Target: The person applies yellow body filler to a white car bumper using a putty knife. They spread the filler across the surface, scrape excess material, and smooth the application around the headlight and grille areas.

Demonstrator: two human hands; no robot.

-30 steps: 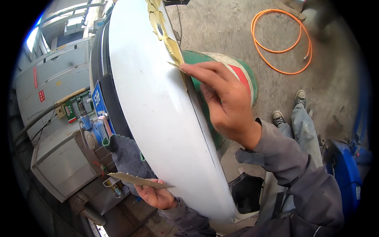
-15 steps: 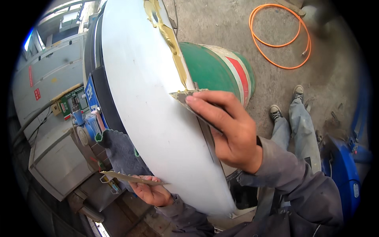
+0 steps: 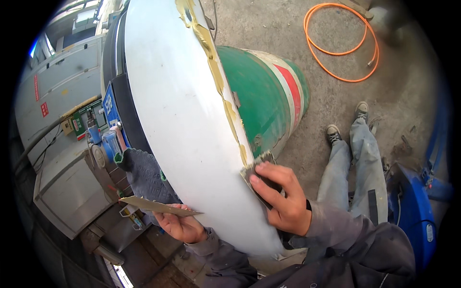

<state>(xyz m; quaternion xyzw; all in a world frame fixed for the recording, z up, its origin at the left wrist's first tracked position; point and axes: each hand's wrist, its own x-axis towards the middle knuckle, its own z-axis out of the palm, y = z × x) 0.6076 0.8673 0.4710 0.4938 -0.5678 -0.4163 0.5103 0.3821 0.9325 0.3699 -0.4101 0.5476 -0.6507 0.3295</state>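
Observation:
A large white curved panel [image 3: 182, 120] fills the middle of the view, with a strip of yellowish filler [image 3: 216, 72] along its right edge. My right hand [image 3: 283, 201] presses a small flat scraper [image 3: 257, 168] against the lower part of that edge. My left hand [image 3: 180, 223] is below the panel and holds a thin flat board [image 3: 156, 206] smeared with filler. A dark grey cloth [image 3: 144, 175] hangs just above my left hand.
A green drum with red and white stripes [image 3: 269, 96] lies behind the panel. An orange hose [image 3: 336, 48] coils on the concrete floor. My legs and shoes [image 3: 348, 144] are at right, a blue machine [image 3: 415, 211] beside them. Grey metal cabinets [image 3: 67, 192] stand at left.
My right hand has slid the scraper down along the panel's right edge, from the upper part to near the bottom. My left hand has kept the board in place.

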